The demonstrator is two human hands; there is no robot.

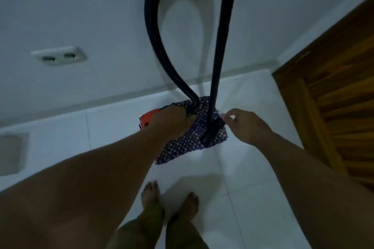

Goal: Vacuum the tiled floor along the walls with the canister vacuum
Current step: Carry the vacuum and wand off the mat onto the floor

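The scene is dimly lit, with a cold bluish cast. A soft looped shadow is thrown on the wall (101, 16) behind the hose (159, 46). Everything is slightly blurred, and straight lines are bent toward the edges.

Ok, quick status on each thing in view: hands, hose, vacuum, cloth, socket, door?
Left hand: closed at the hose's base.
Right hand: open, empty, beside the wand.
Hose: looped upward.
Wand: upright, over the cloth.
Vacuum: mostly covered by the dotted cloth.
Wall socket: nothing plugged in.
Wooden door: open or shut, unclear.
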